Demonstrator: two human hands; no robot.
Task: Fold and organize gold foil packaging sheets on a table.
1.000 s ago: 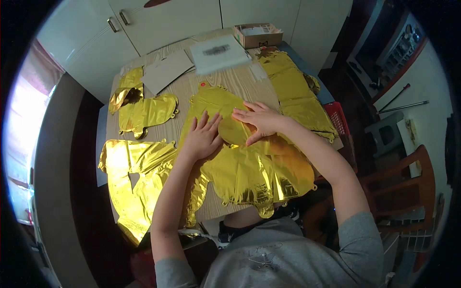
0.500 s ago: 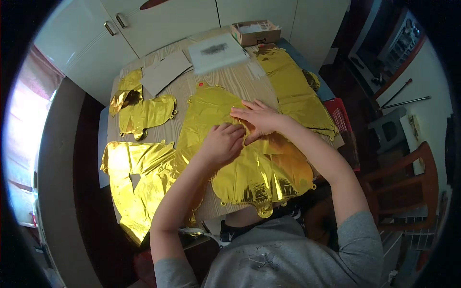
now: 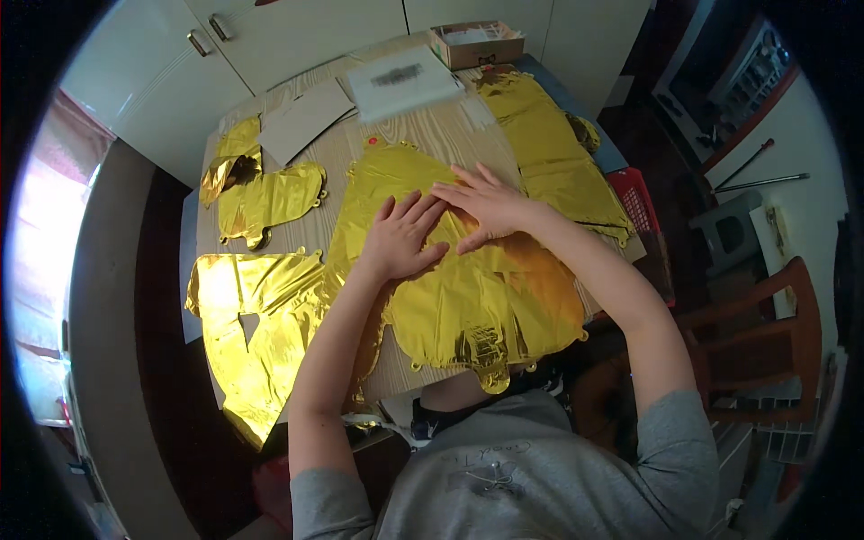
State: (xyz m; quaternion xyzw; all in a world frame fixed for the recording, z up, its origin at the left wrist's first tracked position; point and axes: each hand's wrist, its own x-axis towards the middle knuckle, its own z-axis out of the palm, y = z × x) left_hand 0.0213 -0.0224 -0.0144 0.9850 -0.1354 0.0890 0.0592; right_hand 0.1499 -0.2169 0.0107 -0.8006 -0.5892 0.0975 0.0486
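A large flat gold foil balloon (image 3: 468, 301) lies on the wood-grain table (image 3: 297, 236) in front of me, its tabbed edge reaching the near side. My left hand (image 3: 404, 237) rests on it palm down, fingers spread. Beside it my right hand (image 3: 490, 211) also lies flat on the foil, fingers apart, the fingertips of both hands almost meeting. Another gold foil balloon (image 3: 261, 324), creased and shiny, lies at the near left and hangs over the table edge. Smaller gold foil (image 3: 270, 207) sits farther left, partly folded. More gold foil (image 3: 567, 166) lies flat at the right.
At the back are a grey-brown card sheet (image 3: 304, 121), a clear plastic bag (image 3: 405, 85) with a dark print, and an open cardboard box (image 3: 475, 45). A red basket (image 3: 637, 202) stands by the right edge. Beyond it is a wooden chair (image 3: 765, 346).
My left hand has uncurled from bent fingers to a flat spread on the foil. My right hand stays nearly in place. The whole view has shifted slightly.
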